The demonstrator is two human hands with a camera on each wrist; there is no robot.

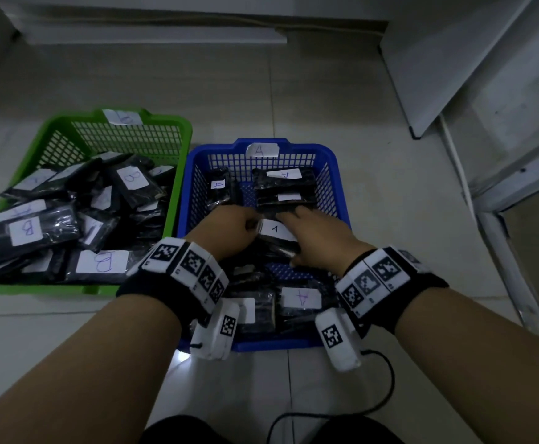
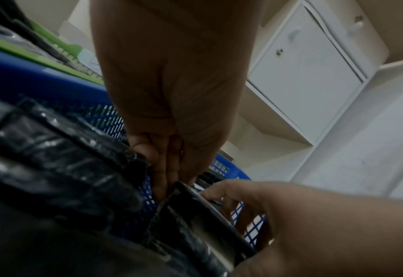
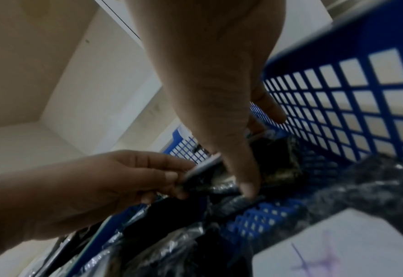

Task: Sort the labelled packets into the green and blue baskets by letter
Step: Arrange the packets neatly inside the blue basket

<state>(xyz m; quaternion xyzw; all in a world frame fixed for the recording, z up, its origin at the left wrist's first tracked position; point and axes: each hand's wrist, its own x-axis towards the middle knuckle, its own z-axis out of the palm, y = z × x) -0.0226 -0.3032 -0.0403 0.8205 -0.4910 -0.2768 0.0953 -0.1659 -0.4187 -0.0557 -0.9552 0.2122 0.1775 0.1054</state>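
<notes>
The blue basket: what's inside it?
The blue basket holds black packets labelled A; both hands grip one between them. What lies beneath the hands and packets is hidden.

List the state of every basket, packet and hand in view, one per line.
Green plastic mesh basket: tagged B, heaped with black packets.
Blue plastic mesh basket: tagged A, partly filled.
Black plastic-wrapped packet labelled A: held over the blue basket.
Left hand: gripping it.
Right hand: gripping it.
</notes>
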